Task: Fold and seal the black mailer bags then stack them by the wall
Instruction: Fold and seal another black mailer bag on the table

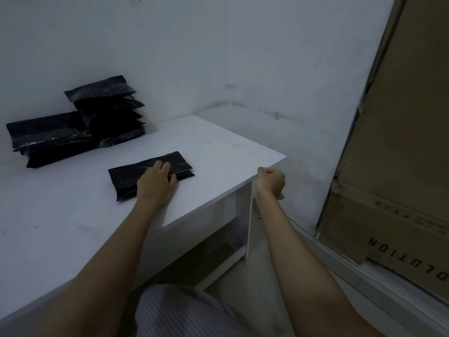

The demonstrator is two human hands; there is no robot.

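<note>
Folded black mailer bag (150, 177) lies flat on the white table (218, 147), the left hand (156, 181) pressing it with relaxed fingers; the right hand (271, 182), curled and seemingly pinching a thin strip, hangs off the edge.

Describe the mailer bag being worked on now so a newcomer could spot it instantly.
On the white table, look toward its front right part, away from the stacked bags by the wall. The single black mailer bag lies flat there, alone, with the left hand resting on it.
</note>
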